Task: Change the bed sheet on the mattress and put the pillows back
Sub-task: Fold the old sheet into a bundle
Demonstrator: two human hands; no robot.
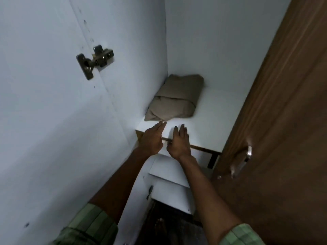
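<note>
A home, at an open wardrobe: white laminate walls point(44, 121), a concealed metal hinge point(94, 61) on the left panel, a wood-grain door point(283, 121) with a metal handle point(241, 162) on the right, and a folded beige sheet point(175, 99) stored on a white shelf point(212, 121).

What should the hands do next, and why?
Probably reach forward and grip the folded sheet. It lies in the shelf corner, and both the left hand and right hand are open, just short of it, holding nothing.
</note>
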